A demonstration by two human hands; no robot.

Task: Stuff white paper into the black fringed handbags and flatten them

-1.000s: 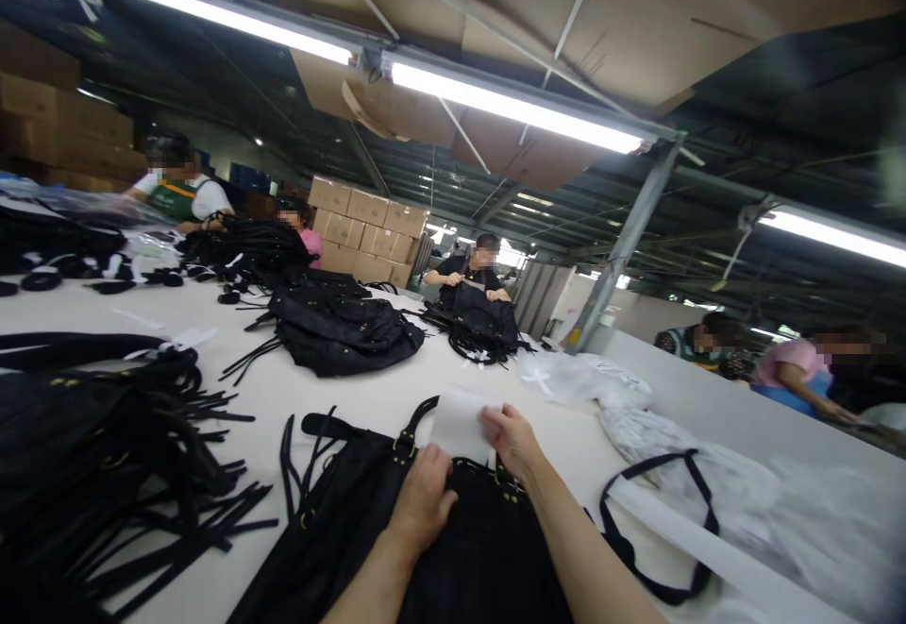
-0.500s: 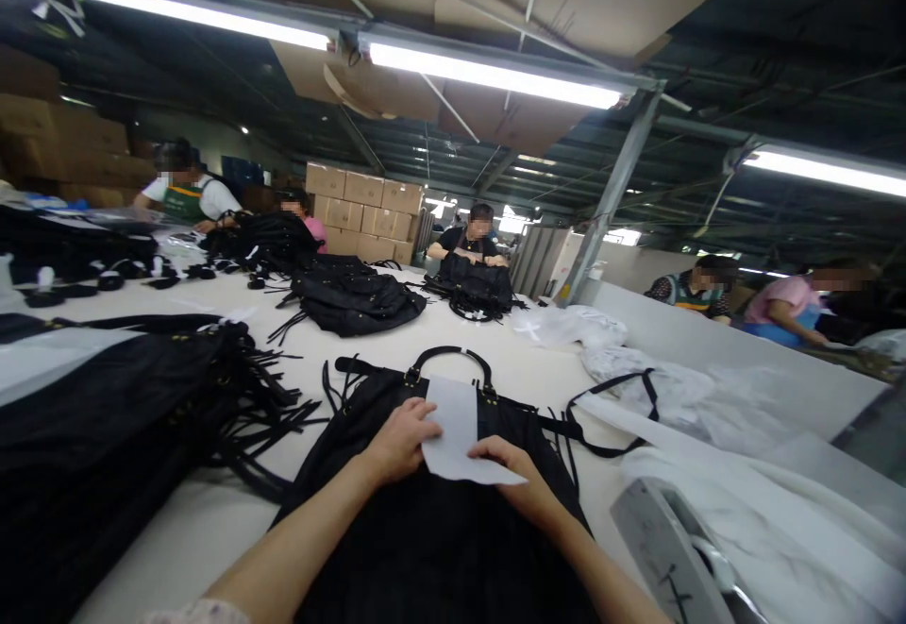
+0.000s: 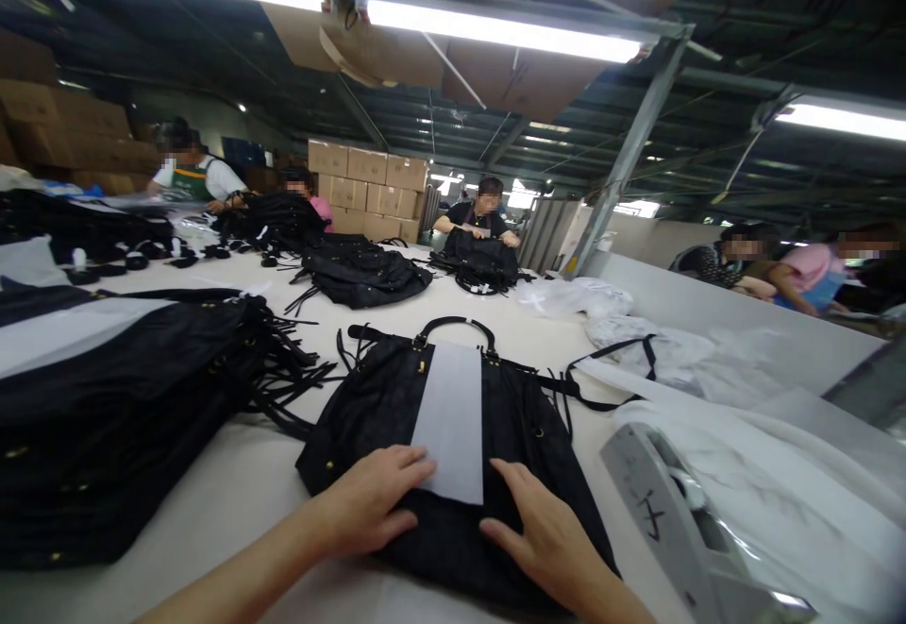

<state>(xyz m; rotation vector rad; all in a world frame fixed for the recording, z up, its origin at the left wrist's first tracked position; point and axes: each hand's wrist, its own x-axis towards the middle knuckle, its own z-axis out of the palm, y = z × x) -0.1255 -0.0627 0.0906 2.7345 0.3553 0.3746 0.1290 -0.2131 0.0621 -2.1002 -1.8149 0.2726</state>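
A black handbag (image 3: 382, 397) with a curved top handle (image 3: 457, 322) lies flat on the white table in front of me. Down its middle runs a white paper sheet (image 3: 453, 416), spread flat from the handle to mid-bag. My left hand (image 3: 372, 501) rests on the bag at the sheet's lower left, fingers spread, fingertips touching the paper's edge. On the other side my right hand (image 3: 542, 530) lies on the black fabric just right of the sheet, its thumb and fingers apart. Neither hand grips anything.
Left of me lies a stack of black fringed bags (image 3: 142, 397) topped by a white sheet. Beyond are more black bags (image 3: 360, 270). A grey device (image 3: 658, 511) and clear plastic wrapping (image 3: 750, 473) occupy the right. A co-worker (image 3: 485, 213) handles a bag across the table.
Both hands have drawn back toward me and spread open. The paper, whose lower end was curled up, now lies flat down the bag. My view has tilted lower.
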